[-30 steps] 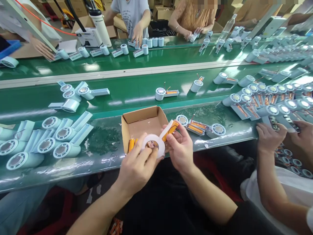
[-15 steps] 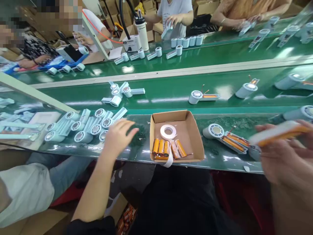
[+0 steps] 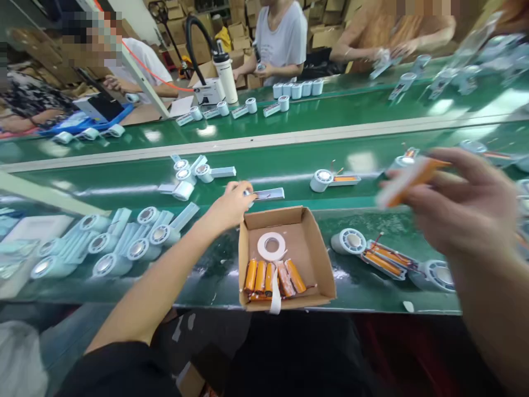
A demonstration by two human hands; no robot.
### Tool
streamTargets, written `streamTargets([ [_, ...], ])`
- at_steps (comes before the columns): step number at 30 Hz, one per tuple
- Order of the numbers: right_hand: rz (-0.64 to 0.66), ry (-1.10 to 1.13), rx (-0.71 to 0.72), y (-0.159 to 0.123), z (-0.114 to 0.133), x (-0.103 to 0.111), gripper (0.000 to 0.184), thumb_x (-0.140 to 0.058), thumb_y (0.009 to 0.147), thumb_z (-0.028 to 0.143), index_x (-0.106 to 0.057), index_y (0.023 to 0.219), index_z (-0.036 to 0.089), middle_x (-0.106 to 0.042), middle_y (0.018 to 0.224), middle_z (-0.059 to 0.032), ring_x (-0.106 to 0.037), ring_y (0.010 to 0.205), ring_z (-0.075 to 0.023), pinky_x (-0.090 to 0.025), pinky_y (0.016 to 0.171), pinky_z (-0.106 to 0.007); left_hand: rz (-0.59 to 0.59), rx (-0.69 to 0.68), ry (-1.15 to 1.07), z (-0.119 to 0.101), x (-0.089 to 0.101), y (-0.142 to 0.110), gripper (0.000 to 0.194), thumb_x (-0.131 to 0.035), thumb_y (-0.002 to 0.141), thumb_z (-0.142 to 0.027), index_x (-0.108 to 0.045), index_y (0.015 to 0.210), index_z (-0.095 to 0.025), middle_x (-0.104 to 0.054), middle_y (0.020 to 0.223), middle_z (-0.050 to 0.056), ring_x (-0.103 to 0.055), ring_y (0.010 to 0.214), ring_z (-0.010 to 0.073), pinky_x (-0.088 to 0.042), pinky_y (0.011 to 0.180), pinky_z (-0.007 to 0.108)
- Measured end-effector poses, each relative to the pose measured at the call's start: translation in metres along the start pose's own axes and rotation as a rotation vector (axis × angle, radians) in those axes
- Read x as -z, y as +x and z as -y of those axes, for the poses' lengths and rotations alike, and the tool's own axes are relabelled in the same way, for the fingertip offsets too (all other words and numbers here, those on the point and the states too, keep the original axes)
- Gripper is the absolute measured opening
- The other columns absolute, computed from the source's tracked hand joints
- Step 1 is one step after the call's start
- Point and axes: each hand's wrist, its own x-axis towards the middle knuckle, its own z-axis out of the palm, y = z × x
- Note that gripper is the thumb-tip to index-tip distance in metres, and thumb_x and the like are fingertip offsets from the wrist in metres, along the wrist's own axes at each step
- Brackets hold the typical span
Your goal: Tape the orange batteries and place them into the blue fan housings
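Observation:
My left hand (image 3: 232, 205) is closed on a pale blue handheld fan housing (image 3: 270, 194), just beyond the cardboard box. The housing's open handle points right, and the fingers hide most of its round end. Raised over the right of the bench, my right hand (image 3: 458, 204) pinches an orange battery (image 3: 430, 172) with a white strip along one side; both are blurred. The cardboard box (image 3: 324, 264) between my arms holds a white tape roll (image 3: 271, 246) and several orange batteries (image 3: 260, 277). Below my right hand lies a fan housing (image 3: 348, 241) with orange batteries in its handle.
Several pale blue fan housings (image 3: 138, 249) crowd the bench on the left. More housings (image 3: 184, 175) lie on the green belt (image 3: 273, 160). A metal strip (image 3: 165, 144) divides the belt lengthwise. Co-workers sit along the far side, near a white bottle (image 3: 225, 77).
My left hand has reached forward and right, and now grips a fan housing. My right hand, still holding the battery, has moved left and up. The whole view has shifted a little.

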Motion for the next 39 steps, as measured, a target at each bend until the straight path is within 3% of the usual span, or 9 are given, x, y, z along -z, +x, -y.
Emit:
streamTargets([
  [3,0.161,-0.029,0.035,0.048,-0.018,-0.061,0.043,-0.095,0.069,0.034,-0.076,0.107,0.029,-0.084,0.092,-0.0012,-0.083,0.083,-0.0253,-0.070,0.073,-0.042,0.143,-0.119,-0.021,0.008,0.005,0.088,0.045,-0.062,0.082,-0.010,-0.077,0.123,-0.021,-0.060,0.141,0.014,-0.053,0.126,0.0313,-0.052,0.110,0.044],
  [5,0.275,-0.105,-0.024,0.072,-0.040,-0.084,0.043,-0.090,0.076,0.037,-0.073,0.113,0.025,-0.083,0.089,-0.0015,-0.080,0.079,-0.0219,-0.067,0.076,-0.040,0.186,-0.149,-0.018,0.013,0.004,0.120,0.039,-0.066,0.076,-0.012,-0.081,0.111,-0.022,-0.065,0.135,0.013,-0.057,0.120,0.0305,-0.054,0.104,0.040],
  [7,0.367,-0.208,-0.075,0.087,-0.064,-0.096,0.041,-0.084,0.081,0.035,-0.071,0.118,0.023,-0.083,0.089,-0.0019,-0.079,0.080,-0.0210,-0.065,0.081,-0.040,0.230,-0.146,-0.013,0.014,-0.001,0.134,0.030,-0.069,0.074,-0.017,-0.082,0.100,-0.023,-0.071,0.128,0.012,-0.062,0.113,0.0302,-0.055,0.100,0.040],
  [12,0.510,-0.524,-0.116,0.102,-0.103,-0.107,0.029,-0.076,0.088,0.027,-0.071,0.116,0.024,-0.086,0.097,-0.0023,-0.081,0.094,-0.0222,-0.062,0.094,-0.039,0.263,-0.037,-0.029,0.003,-0.010,0.143,0.016,-0.070,0.081,-0.027,-0.081,0.091,-0.022,-0.079,0.104,0.014,-0.071,0.107,0.0321,-0.055,0.096,0.042],
  [16,0.615,-0.700,-0.106,0.107,-0.116,-0.113,0.027,-0.071,0.093,0.025,-0.071,0.120,0.024,-0.086,0.102,-0.0031,-0.082,0.098,-0.0224,-0.061,0.095,-0.039,0.257,0.000,-0.090,-0.004,-0.004,0.145,0.016,-0.069,0.084,-0.032,-0.081,0.093,-0.026,-0.082,0.105,0.009,-0.073,0.107,0.0280,-0.053,0.096,0.035],
  [21,0.759,-0.850,-0.029,0.108,-0.121,-0.113,0.030,-0.066,0.097,0.022,-0.069,0.127,0.024,-0.086,0.102,-0.0025,-0.080,0.103,-0.0218,-0.057,0.096,-0.035,0.208,0.040,-0.167,-0.004,0.003,0.144,0.019,-0.061,0.094,-0.036,-0.075,0.104,-0.029,-0.081,0.107,0.003,-0.074,0.104,0.0247,-0.053,0.090,0.031],
  [27,0.993,-1.174,0.098,0.104,-0.113,-0.119,0.032,-0.060,0.103,0.027,-0.070,0.133,0.023,-0.084,0.107,-0.0065,-0.077,0.094,-0.0255,-0.049,0.083,-0.032,0.128,0.128,-0.226,-0.012,-0.009,0.150,0.025,-0.047,0.105,-0.028,-0.064,0.122,-0.023,-0.079,0.112,0.011,-0.074,0.106,0.0275,-0.051,0.090,0.034],
  [32,0.952,-1.295,-0.005,0.099,-0.114,-0.119,0.036,-0.056,0.106,0.030,-0.064,0.141,0.024,-0.083,0.106,-0.0069,-0.076,0.094,-0.0268,-0.046,0.075,-0.030,0.105,0.166,-0.273,-0.016,-0.014,0.159,0.023,-0.047,0.105,-0.025,-0.061,0.124,-0.024,-0.080,0.118,0.010,-0.074,0.112,0.0283,-0.050,0.093,0.034],
  [39,0.959,-1.356,-0.072,0.095,-0.116,-0.120,0.044,-0.055,0.107,0.034,-0.058,0.150,0.025,-0.081,0.116,-0.0134,-0.077,0.102,-0.0327,-0.052,0.079,-0.034,0.101,0.197,-0.279,-0.024,-0.011,0.163,0.020,-0.049,0.104,-0.025,-0.063,0.118,-0.025,-0.080,0.116,0.010,-0.074,0.112,0.0298,-0.050,0.089,0.035],
])
